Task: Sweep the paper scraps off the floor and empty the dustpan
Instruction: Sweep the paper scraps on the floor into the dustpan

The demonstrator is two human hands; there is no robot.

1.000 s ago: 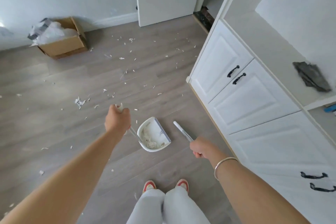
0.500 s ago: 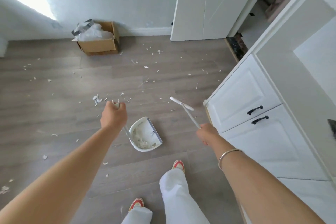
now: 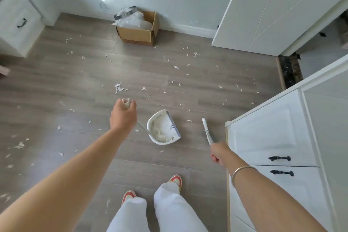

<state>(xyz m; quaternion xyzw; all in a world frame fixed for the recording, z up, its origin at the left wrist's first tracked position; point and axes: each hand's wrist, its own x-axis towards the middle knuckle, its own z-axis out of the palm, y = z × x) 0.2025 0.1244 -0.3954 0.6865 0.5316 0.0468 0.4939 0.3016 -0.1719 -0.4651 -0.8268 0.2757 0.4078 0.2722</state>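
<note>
1. Found left hand (image 3: pixel 123 117) wrapped tight round the top of the long handle of the dustpan (image 3: pixel 166 121), lower centre of frame. Pan loaded with a heap of scraps, grey lip turned right. Unable to tell whether resting on the floor (image 3: pixel 56 84) or held just above it.
2. Found right hand (image 3: pixel 219 153) closed round the handle of the broom (image 3: pixel 206 130), lower right, near the white cabinet (image 3: pixel 273 130). Broom head not made out.
3. Compared with a second ago: recorded cardboard box (image 3: pixel 138 30) shifted from upper left to upper centre of frame, door (image 3: pixel 273 9) now upper right, feet repositioned. Judged as a turn toward the box with the load retained.
4. Noted many paper scraps (image 3: pixel 118 87) unswept across centre and left of frame, with a larger clump just above the left hand.
5. Judged task partly done: either emptying into the box next or more sweeping first. Risk of spillage if pan tips in transit.
</note>
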